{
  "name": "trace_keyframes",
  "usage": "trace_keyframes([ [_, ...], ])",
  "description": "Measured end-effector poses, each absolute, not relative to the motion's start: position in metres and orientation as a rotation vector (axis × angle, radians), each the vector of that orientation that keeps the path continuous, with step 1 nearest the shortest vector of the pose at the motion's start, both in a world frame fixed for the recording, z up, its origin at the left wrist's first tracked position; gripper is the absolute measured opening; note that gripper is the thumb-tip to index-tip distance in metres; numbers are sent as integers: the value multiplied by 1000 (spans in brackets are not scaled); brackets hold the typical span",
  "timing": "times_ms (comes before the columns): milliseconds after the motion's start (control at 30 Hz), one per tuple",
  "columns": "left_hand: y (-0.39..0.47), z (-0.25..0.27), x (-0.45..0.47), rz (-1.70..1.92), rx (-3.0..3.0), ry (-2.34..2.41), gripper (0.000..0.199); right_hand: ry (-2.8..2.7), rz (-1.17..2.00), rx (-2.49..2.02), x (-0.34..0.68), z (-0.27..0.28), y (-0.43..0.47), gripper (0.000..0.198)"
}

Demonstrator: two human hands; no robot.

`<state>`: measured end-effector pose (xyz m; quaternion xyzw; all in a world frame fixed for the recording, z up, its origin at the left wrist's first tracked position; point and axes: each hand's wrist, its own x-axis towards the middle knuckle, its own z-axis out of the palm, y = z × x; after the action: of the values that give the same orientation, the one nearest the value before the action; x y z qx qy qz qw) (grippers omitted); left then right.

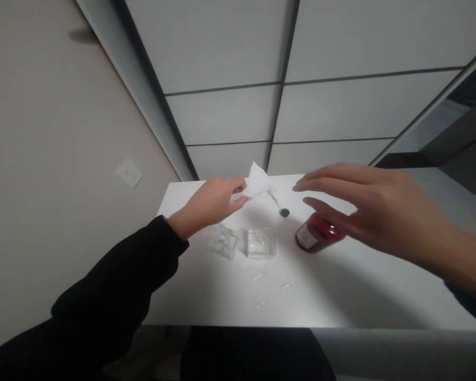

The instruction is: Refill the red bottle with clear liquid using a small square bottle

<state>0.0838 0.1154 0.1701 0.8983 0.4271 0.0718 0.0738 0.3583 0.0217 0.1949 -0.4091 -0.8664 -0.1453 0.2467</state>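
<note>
The left hand's (212, 203) fingers pinch a white tissue (257, 182) above the far part of the surface (206, 307); the right hand's (375, 206) fingers are parted and hold nothing, over a red bottle (317, 235) on the right. Between the hands lies a dark round piece (284, 212). Nearer, two clear square containers (224, 241) (261, 246) sit side by side on the left, with shiny wet-looking marks (286, 286) nearest.
</note>
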Motion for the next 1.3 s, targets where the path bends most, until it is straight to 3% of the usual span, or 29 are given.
trace_keyframes([
  [100, 63, 200, 80, 338, 2727, 1194, 13, -2160, -356, -1135, 348, 192, -18, 20],
  [233, 3, 225, 59, 548, 2563, 1207, 19, -1948, -97, -1185, 335, 160, -51, 17],
  [333, -31, 225, 37, 624, 2318, 1298, 26, -1906, 171, -1278, 330, 116, -54, 32],
  [433, -53, 196, 17, 584, 2117, 1406, 29, -2014, 352, -1246, 322, 68, -40, 61],
  [600, -56, 102, 2, 375, 1908, 1439, 28, -2008, 501, -1306, 307, 16, -8, 81],
  [767, -46, 43, 8, 293, 2074, 1612, 14, -1960, 532, -1387, 301, 5, 6, 74],
  [900, -63, 36, 22, 401, 2216, 1725, 26, -1916, 511, -1406, 302, 7, 1, 64],
  [1000, -84, 25, 35, 450, 2511, 1476, 33, -1880, 503, -1419, 302, 9, -4, 61],
  [1167, -98, 1, 59, 140, 2648, 1252, 61, -1801, 510, -1436, 303, 15, -8, 61],
  [1300, -91, -2, 71, 39, 2624, 1280, 67, -1744, 492, -1421, 304, 26, -10, 63],
])
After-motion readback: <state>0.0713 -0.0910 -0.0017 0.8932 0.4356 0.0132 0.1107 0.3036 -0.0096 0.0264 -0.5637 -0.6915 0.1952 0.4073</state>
